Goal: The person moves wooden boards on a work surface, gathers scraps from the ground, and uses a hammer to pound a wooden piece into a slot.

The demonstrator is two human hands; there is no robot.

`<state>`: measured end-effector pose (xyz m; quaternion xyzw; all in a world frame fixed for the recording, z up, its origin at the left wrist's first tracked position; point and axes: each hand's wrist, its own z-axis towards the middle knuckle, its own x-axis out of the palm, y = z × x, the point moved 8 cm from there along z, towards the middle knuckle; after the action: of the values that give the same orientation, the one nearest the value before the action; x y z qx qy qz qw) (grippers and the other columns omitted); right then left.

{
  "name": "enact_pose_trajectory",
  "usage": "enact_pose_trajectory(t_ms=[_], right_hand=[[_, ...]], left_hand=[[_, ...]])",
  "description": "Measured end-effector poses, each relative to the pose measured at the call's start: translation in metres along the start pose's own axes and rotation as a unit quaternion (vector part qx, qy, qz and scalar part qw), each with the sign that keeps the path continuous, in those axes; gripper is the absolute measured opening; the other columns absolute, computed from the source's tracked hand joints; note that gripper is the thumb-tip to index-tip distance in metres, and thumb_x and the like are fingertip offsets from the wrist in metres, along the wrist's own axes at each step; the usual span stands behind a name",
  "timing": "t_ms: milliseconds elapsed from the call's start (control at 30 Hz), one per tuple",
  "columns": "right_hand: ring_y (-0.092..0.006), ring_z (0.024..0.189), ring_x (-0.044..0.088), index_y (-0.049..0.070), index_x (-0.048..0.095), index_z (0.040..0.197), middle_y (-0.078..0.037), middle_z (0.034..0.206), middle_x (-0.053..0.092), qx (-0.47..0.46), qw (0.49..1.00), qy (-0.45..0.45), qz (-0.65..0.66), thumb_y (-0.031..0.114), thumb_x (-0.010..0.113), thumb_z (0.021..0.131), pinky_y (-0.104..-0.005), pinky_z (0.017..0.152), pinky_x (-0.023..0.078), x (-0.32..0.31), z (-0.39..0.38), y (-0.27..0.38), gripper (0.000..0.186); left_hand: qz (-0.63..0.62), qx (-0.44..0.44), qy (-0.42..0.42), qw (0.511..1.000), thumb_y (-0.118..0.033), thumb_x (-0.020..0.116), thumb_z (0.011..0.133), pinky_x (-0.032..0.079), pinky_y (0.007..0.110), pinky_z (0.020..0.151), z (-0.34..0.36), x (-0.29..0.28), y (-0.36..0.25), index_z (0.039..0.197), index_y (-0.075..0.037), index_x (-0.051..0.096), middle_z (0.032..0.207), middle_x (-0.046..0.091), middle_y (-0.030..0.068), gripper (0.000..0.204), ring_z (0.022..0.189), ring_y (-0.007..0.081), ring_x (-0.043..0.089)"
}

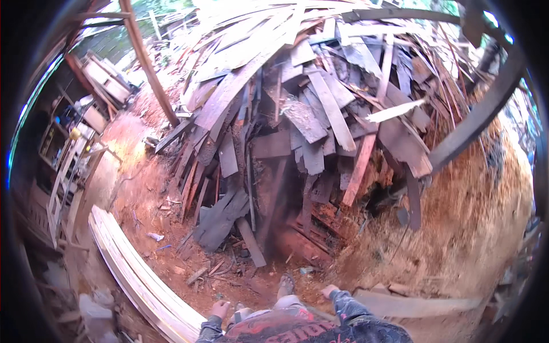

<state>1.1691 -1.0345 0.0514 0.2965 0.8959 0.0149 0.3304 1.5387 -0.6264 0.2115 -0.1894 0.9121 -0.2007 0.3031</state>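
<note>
The left hand [219, 309] and right hand [329, 292] are small and low in the frame; whether either grips anything cannot be told, and the fingers are not distinguishable. The forearms and torso are cut off by the lower edge. The foot [285, 284] is partly covered by the knee. The pale plank stack [134, 274] runs out of the bottom edge. The scrap pile [309, 114] overlaps itself so that lower boards are hidden, and its top is washed out by glare. A blurred dark streak crosses the pile's base. The shelves [63, 143] at left are dim, their contents too small to identify.
</note>
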Motion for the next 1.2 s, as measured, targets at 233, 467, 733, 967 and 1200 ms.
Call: enact_pose_trajectory(t_ms=[233,467,733,967,1200], right_hand=[[-0.0375,0.090,0.064,0.009,0.072,0.089,-0.018,0.095,0.068,0.169,0.924,-0.145,0.310,0.029,0.048,0.088,-0.0473,0.078,0.053,-0.118,-0.037,0.030,0.031],[-0.0364,0.080,0.067,0.010,0.073,0.085,-0.013,0.085,0.071,0.258,0.768,-0.341,0.477,0.028,0.055,0.084,-0.0479,0.074,0.054,-0.089,-0.127,0.046,0.026],[-0.0363,0.090,0.068,0.009,0.073,0.091,-0.016,0.095,0.070,0.319,0.872,-0.171,0.330,0.020,0.055,0.083,-0.0475,0.078,0.055,0.167,-0.152,0.074,0.023],[-0.0340,0.094,0.067,0.009,0.073,0.094,-0.016,0.097,0.070,0.393,0.792,-0.144,0.445,0.032,0.069,0.077,-0.0457,0.082,0.054,0.264,-0.199,0.104,0.029],[-0.0280,0.082,0.070,0.002,0.068,0.102,-0.015,0.097,0.072,0.453,0.585,-0.080,0.667,0.032,0.047,0.094,-0.0453,0.067,0.056,0.473,-0.263,0.271,0.038]], left_hand=[[0.006,0.024,0.070,0.997,-0.030,0.063,0.089,0.053,0.038,0.072,-0.023,-0.047,-0.013,0.091,-0.002,0.067,0.082,0.068,0.0111,0.029,0.080,0.0215,0.065],[0.391,0.239,0.217,0.862,-0.033,0.062,0.089,0.052,0.041,0.065,0.072,-0.049,-0.028,0.095,-0.008,0.065,0.079,0.064,0.0071,0.026,0.076,0.0230,0.063],[-0.056,-0.068,0.364,0.927,-0.033,0.058,0.090,0.047,0.038,0.056,0.161,-0.011,-0.153,0.100,-0.015,0.056,0.086,0.058,0.0022,0.021,0.070,0.0230,0.059],[0.169,0.193,0.245,0.935,-0.027,0.061,0.091,0.046,0.029,0.055,0.066,0.077,-0.287,0.101,-0.011,0.058,0.084,0.061,0.0014,0.020,0.068,0.0144,0.060],[0.182,0.205,0.305,0.912,-0.026,0.060,0.091,0.047,0.026,0.048,0.038,0.097,-0.199,0.098,-0.003,0.060,0.074,0.062,0.0045,0.024,0.059,0.0138,0.059]])
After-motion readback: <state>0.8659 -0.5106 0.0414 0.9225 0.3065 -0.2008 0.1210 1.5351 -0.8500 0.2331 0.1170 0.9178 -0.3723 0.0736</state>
